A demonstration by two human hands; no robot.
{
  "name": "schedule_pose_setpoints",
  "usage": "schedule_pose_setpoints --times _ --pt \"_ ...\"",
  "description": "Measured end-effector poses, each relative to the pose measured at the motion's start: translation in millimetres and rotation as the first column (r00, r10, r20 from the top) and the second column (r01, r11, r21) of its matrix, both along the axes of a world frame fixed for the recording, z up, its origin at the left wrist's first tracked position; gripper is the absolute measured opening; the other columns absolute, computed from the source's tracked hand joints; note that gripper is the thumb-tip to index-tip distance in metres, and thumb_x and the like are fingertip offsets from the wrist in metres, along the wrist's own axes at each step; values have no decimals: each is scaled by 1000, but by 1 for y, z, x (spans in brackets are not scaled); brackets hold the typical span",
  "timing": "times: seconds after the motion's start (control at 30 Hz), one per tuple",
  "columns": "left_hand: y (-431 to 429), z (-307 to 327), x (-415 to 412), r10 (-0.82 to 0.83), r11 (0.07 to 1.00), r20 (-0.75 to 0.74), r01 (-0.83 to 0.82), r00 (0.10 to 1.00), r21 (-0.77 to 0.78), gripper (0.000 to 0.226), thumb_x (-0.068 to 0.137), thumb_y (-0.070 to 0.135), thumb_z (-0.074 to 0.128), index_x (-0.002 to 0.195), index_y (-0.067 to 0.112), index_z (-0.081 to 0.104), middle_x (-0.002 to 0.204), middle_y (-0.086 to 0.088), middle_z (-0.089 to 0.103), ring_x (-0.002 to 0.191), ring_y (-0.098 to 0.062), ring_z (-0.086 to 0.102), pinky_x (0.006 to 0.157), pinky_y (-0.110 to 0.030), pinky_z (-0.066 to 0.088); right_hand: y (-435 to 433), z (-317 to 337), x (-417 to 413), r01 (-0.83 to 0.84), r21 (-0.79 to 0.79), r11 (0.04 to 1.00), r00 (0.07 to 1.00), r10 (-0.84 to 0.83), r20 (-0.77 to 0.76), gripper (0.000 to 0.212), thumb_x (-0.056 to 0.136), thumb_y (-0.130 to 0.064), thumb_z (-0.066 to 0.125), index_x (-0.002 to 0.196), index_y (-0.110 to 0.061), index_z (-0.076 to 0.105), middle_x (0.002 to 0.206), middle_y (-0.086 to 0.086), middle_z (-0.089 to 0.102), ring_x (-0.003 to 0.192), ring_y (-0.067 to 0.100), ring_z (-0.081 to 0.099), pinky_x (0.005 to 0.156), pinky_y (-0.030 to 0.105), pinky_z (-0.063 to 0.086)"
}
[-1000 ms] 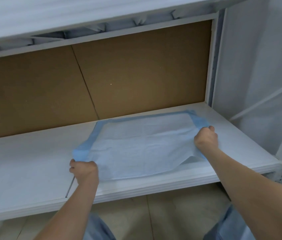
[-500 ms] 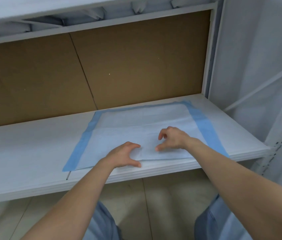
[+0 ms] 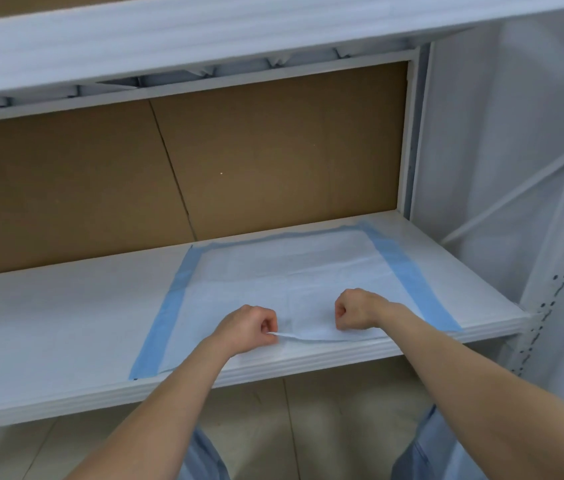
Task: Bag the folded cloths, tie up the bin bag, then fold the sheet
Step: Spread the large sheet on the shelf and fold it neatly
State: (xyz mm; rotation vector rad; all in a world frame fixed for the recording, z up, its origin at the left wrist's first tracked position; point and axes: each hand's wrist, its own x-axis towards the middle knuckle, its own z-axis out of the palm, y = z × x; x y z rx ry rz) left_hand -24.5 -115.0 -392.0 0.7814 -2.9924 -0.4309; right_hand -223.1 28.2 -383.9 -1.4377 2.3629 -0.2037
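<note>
The thin white blue-bordered sheet [image 3: 291, 268] lay spread flat on the white shelf [image 3: 48, 327], toward its 3 o'clock end. It looked light, limp and likely to crease or slide, so its free 6 o'clock edge was the sensible place to take hold. The left hand [image 3: 246, 329], fingers curled, pinched that edge slightly lifted. The right hand [image 3: 356, 310], at 3 o'clock from it, was fisted knuckles-up and seemed to grip the same edge. Both forearms reached straight forward.
</note>
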Motion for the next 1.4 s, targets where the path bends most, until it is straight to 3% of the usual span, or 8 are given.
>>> schedule_pose_setpoints --times 0.17,0.33,0.47,0.63,0.9,1.0,1.17,1.4 --pt "-1 1 -6 -36 998 47 34 998 46 13 79 21 67 74 26 55 69 11 52 69 -9 50 64 -23 41 -6 -4 -4 32 -51 998 992 -25 121 24 79 -45 65 94 -28 59 102 -7 57 98 16 57 88 33 49" --pt "-3 2 -10 -44 987 103 27 994 160 17 76 30 74 75 25 58 68 12 53 67 -7 50 65 -23 41 -13 -11 -11 49 -26 998 986 -44 159 25 84 -38 64 104 -21 67 112 -4 63 104 16 59 94 32 49" --pt "-10 3 -13 50 966 -24 -42 998 257 26 81 51 65 82 25 64 84 5 61 81 -13 56 74 -29 46 -14 -15 -16 97 -46 994 977 -87 193 27 86 -38 63 104 -19 69 111 -2 65 103 18 60 94 32 50" --pt "-16 -3 -18 -5 977 73 -11 997 215 29 80 46 68 106 34 67 91 5 56 87 -13 56 84 -30 48 -13 -16 -25 129 -70 989 976 -114 184 25 84 -39 65 104 -23 67 110 -4 64 101 15 60 93 31 50" --pt "-19 -6 -31 -3 956 79 -20 997 294 25 73 41 77 93 29 66 84 8 56 80 -10 55 76 -25 45 -17 -8 -27 87 28 996 968 -91 235 18 87 -32 65 95 -17 63 99 1 61 90 17 54 78 28 46" --pt "-18 -6 -36 2 940 22 -10 1000 340 28 76 46 73 98 31 68 88 6 58 84 -10 55 81 -26 46 -23 -7 -22 67 -62 996 939 -42 341 25 79 -36 74 96 -18 70 96 -5 63 91 13 57 83 26 46" --pt "-13 -8 -44 -31 936 47 12 998 350 28 73 39 78 98 29 71 81 10 56 81 -9 54 79 -22 44 -27 -11 -22 -18 26 999 924 6 382 15 78 -27 77 89 -20 71 94 -4 65 94 13 58 90 26 46" --pt "-6 -7 -50 -71 918 131 14 989 396 24 73 40 77 92 29 68 78 11 55 77 -8 53 74 -22 42 -17 4 -28 -9 199 980 929 -65 364 16 80 -35 74 80 -21 68 63 -7 56 57 11 47 53 21 35"
